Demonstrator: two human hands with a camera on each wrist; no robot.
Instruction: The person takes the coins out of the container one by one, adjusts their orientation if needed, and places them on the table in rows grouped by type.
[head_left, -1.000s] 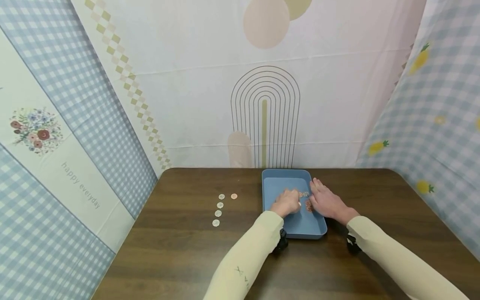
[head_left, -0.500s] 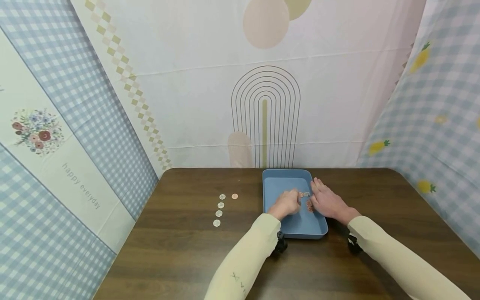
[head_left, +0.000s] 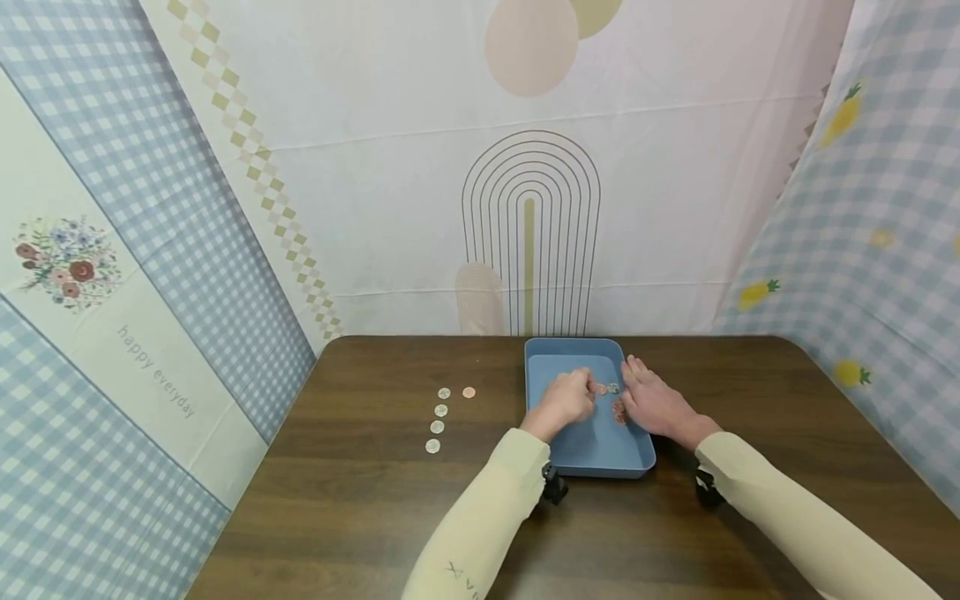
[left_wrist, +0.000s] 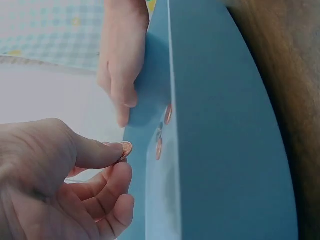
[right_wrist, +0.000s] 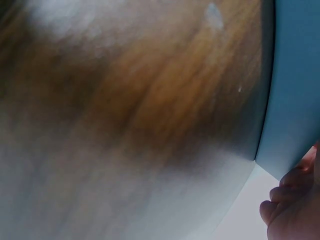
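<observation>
My left hand (head_left: pixel 564 402) is above the blue tray (head_left: pixel 543 367), pinching a penny (left_wrist: pixel 126 149) between thumb and forefinger; the other fingers are loosely curled. Inside the tray, near its right side, lie a copper coin (head_left: pixel 602 389), a silver coin (head_left: pixel 613 388) and a small cluster of copper coins (head_left: pixel 618 411). My right hand (head_left: pixel 654 403) rests along the tray's right rim with its fingers stretched forward. In the right wrist view only a few fingers (right_wrist: pixel 295 197) show beside the tray wall.
Left of the tray, a column of several silver coins (head_left: pixel 437 427) lies on the brown wooden table (head_left: pixel 337 500). One copper coin (head_left: pixel 468 392) is set to the right of the column's far end. A patterned cloth (head_left: pixel 397 208) hangs behind the table.
My left hand has shifted a little left and up within the tray, and the penny has come with it. The right hand and the coins on the table stay put.
</observation>
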